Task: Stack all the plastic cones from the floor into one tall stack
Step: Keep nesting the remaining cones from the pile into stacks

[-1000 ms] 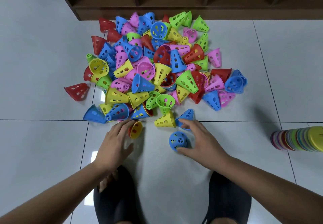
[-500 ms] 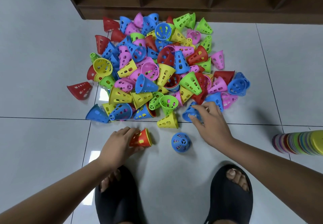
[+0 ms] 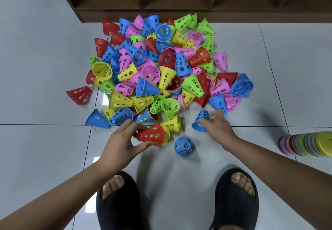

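Cones (image 3: pixel 161 71) lie heaped on the floor (image 3: pixel 36 68). Left hand (image 3: pixel 120 140) grips a red cone (image 3: pixel 152 134) (a yellow one seems nested inside); right hand (image 3: pixel 218 127) pinches a tilted blue cone (image 3: pixel 201 120) just beside the heap. Each should probably go squarely, mouth down, onto the upright blue cone (image 3: pixel 184 146) between them.

Dark wooden shelf unit (image 3: pixel 179 16) on pale tiled floor (image 3: pixel 36 149), two black slippers (image 3: pixel 118 211) below, coloured disc stack (image 3: pixel 305 144) at right

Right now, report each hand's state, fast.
Left hand: closed, gripping the red cone.
Right hand: closed, pinching a blue cone.
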